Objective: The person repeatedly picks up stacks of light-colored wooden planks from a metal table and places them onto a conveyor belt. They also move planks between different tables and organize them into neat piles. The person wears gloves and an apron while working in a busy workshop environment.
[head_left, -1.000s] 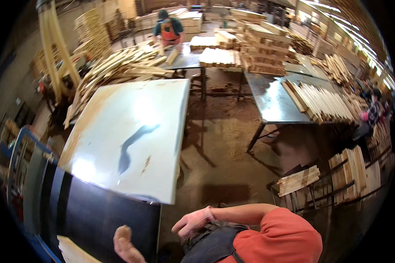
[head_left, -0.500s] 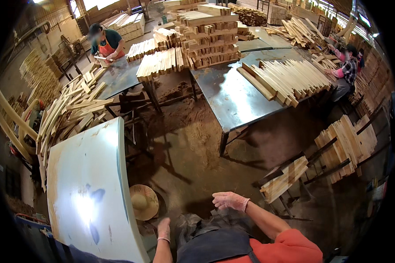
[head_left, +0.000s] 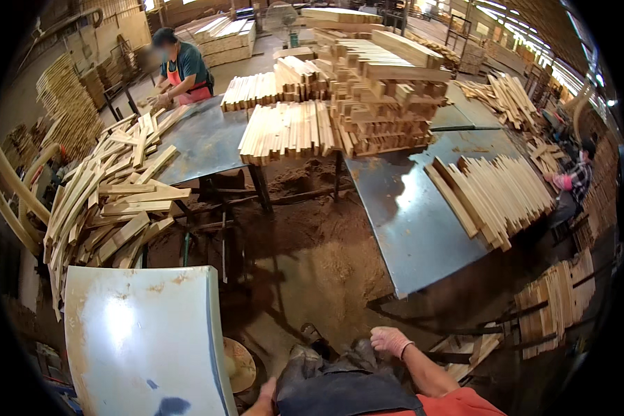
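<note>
My right hand [head_left: 390, 341], in a pale pink work glove, hangs in front of my right thigh. Its fingers are loosely bent and hold nothing I can see. Low at the picture's bottom, my left hand [head_left: 265, 395] hangs by my dark apron [head_left: 347, 394], its fingertips loosely stretched and partly hidden. Nearest to it are a straw hat [head_left: 238, 365], low beside my left leg, and a large pale metal-topped table [head_left: 145, 333] with brown stains. Neither hand appears to touch them.
A metal table [head_left: 409, 229] ahead right carries a row of wooden strips [head_left: 496, 197]. Wood is stacked high [head_left: 388, 104] behind it. Loose strips [head_left: 111, 201] lie heaped at left. A co-worker [head_left: 184, 69] stands far left, another person [head_left: 572, 180] far right. Sawdust [head_left: 333, 256] covers the floor.
My view has moved forward and tilted, so the tables and stacks ahead look nearer. The right hand's fingers are more curled. My left hand sits lower in the picture.
</note>
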`<state>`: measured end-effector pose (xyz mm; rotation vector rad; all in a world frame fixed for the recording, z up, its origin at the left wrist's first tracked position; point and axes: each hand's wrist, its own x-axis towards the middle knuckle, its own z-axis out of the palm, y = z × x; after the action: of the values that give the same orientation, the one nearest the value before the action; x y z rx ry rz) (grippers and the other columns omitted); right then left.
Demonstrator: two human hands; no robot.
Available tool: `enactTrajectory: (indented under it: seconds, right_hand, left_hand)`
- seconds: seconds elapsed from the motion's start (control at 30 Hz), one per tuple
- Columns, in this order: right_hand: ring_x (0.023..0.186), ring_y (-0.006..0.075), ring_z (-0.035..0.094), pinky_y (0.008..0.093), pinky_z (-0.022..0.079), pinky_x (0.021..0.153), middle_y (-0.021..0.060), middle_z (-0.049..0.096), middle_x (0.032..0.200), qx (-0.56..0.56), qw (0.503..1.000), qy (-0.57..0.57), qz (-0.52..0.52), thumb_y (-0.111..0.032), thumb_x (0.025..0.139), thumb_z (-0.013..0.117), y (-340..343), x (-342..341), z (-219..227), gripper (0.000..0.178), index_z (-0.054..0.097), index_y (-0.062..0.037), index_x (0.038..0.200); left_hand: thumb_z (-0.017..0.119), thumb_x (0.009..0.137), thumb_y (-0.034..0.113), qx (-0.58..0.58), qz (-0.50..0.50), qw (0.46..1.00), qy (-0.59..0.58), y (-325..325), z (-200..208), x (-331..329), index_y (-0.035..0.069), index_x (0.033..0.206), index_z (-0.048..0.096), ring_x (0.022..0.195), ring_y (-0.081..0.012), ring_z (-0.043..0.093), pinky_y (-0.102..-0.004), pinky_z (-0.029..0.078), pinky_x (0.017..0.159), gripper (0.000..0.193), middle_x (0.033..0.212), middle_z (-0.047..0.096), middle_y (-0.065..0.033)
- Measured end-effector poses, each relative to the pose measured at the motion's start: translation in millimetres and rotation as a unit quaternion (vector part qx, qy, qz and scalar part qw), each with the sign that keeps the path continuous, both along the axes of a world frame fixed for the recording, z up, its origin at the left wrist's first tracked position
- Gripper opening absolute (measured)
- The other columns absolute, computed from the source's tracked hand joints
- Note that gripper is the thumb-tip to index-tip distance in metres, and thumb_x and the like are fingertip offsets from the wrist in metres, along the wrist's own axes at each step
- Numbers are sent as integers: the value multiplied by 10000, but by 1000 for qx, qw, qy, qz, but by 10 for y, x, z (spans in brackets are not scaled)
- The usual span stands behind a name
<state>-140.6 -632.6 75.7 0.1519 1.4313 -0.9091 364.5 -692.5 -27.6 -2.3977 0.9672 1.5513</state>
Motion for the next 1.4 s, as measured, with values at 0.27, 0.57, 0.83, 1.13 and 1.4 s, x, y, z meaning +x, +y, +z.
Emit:
enactTrajectory:
  seconds: [0.27, 0.57, 0.83, 1.13, 1.4]
  right_hand:
    - [688, 104, 538, 276, 442, 587, -12, 589, 873, -109, 993, 31, 32, -193, 1016, 716, -2160, -463, 405, 108, 652, -108, 1038]
    - [712, 137, 543, 321, 494, 639, -19, 575, 877, -123, 992, -7, 24, -203, 1003, 758, -4706, -1120, 30, 187, 664, -72, 1097]
    - [1445, 381, 538, 440, 419, 1189, 266, 594, 1504, -55, 901, 398, 163, -485, 988, 702, -7140, -2182, 633, 776, 495, 23, 1537]
    - [1485, 442, 472, 478, 369, 1239, 306, 501, 1591, 112, 825, 544, 103, -595, 1068, 471, -8564, -3197, 370, 812, 430, 12, 1606]
    - [1236, 322, 671, 409, 507, 1075, 248, 691, 1378, 31, 876, 481, -23, -335, 972, 691, -8665, -3244, 387, 648, 575, 68, 1466]
  left_hand:
    - [632, 994, 463, -131, 90, 958, 237, -3542, 633, -1675, 74, 1053, 779, 931, -221, 685, -441, 532, 854, 420, 1003, 742, -85]
    - [706, 980, 438, -50, 72, 951, 296, -5343, 949, -2732, 77, 1180, 751, 1113, -241, 664, -428, 506, 981, 415, 1178, 746, -68]
    - [713, 953, 323, -26, 112, 925, 362, -6912, 671, -2454, 171, 788, 667, 533, -166, 524, -350, 382, 497, 229, 653, 568, 35]
    - [715, 1015, 346, -365, 110, 900, 212, -8895, 1623, -2815, 39, 1229, 760, 920, -124, 643, -306, 512, 819, 377, 1051, 731, -17]
    - [649, 1059, 338, -381, -86, 906, 162, -10800, 1483, -3155, -97, 1507, 545, 1416, -336, 567, -411, 418, 1205, 633, 1524, 601, -239]
